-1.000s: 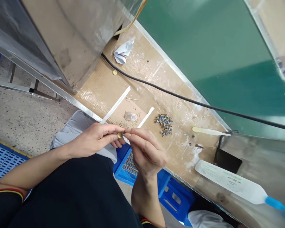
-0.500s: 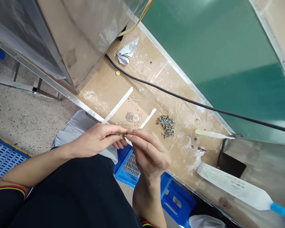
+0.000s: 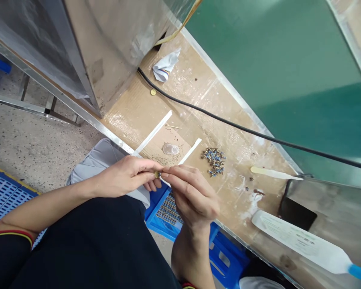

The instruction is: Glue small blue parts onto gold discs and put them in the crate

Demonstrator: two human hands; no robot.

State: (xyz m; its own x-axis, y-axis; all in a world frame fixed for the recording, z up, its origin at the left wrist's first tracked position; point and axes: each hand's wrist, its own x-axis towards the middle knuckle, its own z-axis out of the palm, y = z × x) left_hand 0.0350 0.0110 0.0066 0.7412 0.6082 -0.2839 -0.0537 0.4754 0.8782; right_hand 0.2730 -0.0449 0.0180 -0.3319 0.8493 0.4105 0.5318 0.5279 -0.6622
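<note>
Both of my hands meet at the table's near edge around one small brass-yellow part (image 3: 157, 175) with a dark end. My left hand (image 3: 128, 175) pinches its yellow side between thumb and forefinger. The fingertips of my right hand (image 3: 195, 194) close on its other end, which they mostly hide. Just beyond the hands, a clear plastic cup or lid (image 3: 170, 149) sits among tiny scattered bits, between two white strips (image 3: 154, 133). To the right lies a pile of small brass and blue parts (image 3: 214, 161). Below the hands, similar parts stand in rows in a blue tray (image 3: 161, 230).
A black cable (image 3: 228, 123) crosses the table. Behind it are a crumpled cloth (image 3: 166, 66) and a yellow disc (image 3: 153, 92). At right lie a pale flat stick (image 3: 275, 173) and a white bottle with a blue tip (image 3: 301, 241). A box-like metal housing (image 3: 108, 52) stands at left.
The whole view has shifted slightly, so the scene sits a little further right. Both hands keep hold of the small part, with only slight finger movement.
</note>
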